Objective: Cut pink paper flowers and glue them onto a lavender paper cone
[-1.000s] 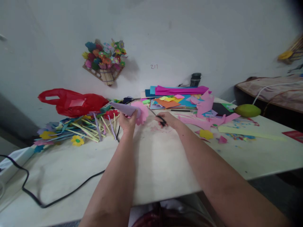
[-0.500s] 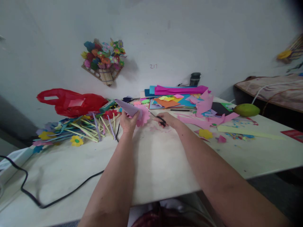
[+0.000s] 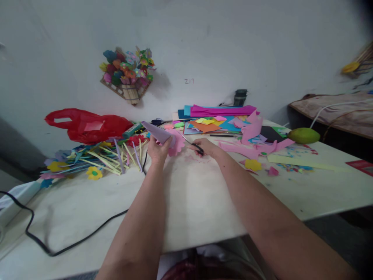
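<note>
My left hand [image 3: 157, 150] is closed on a pink scalloped paper flower [image 3: 176, 142] together with a lilac paper piece [image 3: 156, 132], held just above the white table [image 3: 189, 194]. My right hand [image 3: 207, 147] grips black-handled scissors [image 3: 194, 146], with the blades pointing left at the flower's edge. Both hands are near the middle of the table, a short gap apart.
A heap of paper flowers on sticks [image 3: 96, 157] and a red plastic bag [image 3: 87, 125] lie to the left. Coloured paper sheets [image 3: 217, 116] and pink scraps [image 3: 256, 146] lie to the right, with a green mango [image 3: 303, 135] beyond. A black cable [image 3: 72, 242] crosses the near left.
The left hand has shifted the flower and lilac piece slightly to the right, toward the scissor blades. The right hand has barely moved.
</note>
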Tool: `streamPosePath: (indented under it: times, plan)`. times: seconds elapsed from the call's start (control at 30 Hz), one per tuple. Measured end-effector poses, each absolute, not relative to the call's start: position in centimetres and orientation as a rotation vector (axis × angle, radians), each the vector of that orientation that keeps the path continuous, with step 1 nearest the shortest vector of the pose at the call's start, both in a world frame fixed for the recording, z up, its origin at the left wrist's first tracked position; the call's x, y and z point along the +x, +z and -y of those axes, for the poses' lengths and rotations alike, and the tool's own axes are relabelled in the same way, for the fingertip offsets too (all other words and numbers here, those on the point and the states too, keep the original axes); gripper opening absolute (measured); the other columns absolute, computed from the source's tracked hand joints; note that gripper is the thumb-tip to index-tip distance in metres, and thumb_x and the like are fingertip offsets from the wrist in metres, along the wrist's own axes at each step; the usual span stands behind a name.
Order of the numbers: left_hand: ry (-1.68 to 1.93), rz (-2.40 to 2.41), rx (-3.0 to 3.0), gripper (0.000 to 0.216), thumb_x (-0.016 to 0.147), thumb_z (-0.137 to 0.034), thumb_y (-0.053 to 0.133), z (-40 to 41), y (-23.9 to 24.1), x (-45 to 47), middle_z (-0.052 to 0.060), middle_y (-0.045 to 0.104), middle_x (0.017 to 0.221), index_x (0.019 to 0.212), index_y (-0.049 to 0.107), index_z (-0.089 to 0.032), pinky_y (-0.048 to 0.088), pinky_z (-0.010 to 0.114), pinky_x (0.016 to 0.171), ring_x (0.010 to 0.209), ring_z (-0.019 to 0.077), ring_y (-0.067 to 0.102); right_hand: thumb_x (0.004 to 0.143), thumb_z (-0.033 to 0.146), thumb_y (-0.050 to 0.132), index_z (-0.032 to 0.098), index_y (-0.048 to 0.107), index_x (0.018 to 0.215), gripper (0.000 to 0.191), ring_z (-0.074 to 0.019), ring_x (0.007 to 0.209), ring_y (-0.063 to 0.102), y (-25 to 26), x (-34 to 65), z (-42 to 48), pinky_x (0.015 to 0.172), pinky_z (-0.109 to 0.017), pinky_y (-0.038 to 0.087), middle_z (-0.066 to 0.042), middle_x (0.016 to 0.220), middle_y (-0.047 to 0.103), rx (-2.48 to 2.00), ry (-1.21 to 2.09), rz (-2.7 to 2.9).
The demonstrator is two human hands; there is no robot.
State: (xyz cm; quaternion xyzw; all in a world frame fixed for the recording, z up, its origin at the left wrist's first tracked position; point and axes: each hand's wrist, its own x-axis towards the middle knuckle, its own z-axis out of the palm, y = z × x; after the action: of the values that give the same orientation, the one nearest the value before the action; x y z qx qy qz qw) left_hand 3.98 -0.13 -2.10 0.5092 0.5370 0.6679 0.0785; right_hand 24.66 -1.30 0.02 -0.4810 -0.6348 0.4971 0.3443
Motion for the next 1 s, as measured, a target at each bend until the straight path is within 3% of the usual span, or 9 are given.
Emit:
streamPosePath:
  times: [0.53,0.83,1.0]
  plan:
    - [2.019,-1.618,1.523,0.048,0.054,-0.044,0.076,0.27,-2.00,4.01,0.003,0.067,0.081,0.092,0.058,-0.021,0.051,0.032,0.064,0.070,0.0211,0.065,0.080,0.028,0.072,0.015,0.056,0.066,0.025,-0.0042,0.029,0.040,-0.66,24.64,0.58,0.032,-0.016,0.029,0.007,0.040,0.049,-1.209,1.310,1.636]
    - [2.122,-1.539,1.659,0.049,0.055,-0.046,0.074,-0.14,-2.37,3.63,0.004,0.060,0.092,0.093,0.057,-0.019,0.051,0.031,0.072,0.084,0.0205,0.062,0.084,0.023,0.066,0.014,0.055,0.065,0.023,-0.0043,0.030,0.039,0.04,24.55,1.31,0.032,-0.016,0.027,0.006,0.040,0.048,-1.241,1.317,1.642]
    - [2.112,-1.534,1.638,0.046,0.057,-0.045,0.074,-0.17,-2.49,3.54,0.002,0.060,0.090,0.092,0.056,-0.020,0.051,0.031,0.071,0.082,0.0191,0.062,0.082,0.026,0.069,0.014,0.056,0.065,0.025,-0.0037,0.030,0.039,0.09,24.59,1.34,0.032,-0.016,0.026,0.006,0.040,0.049,-1.237,1.320,1.647]
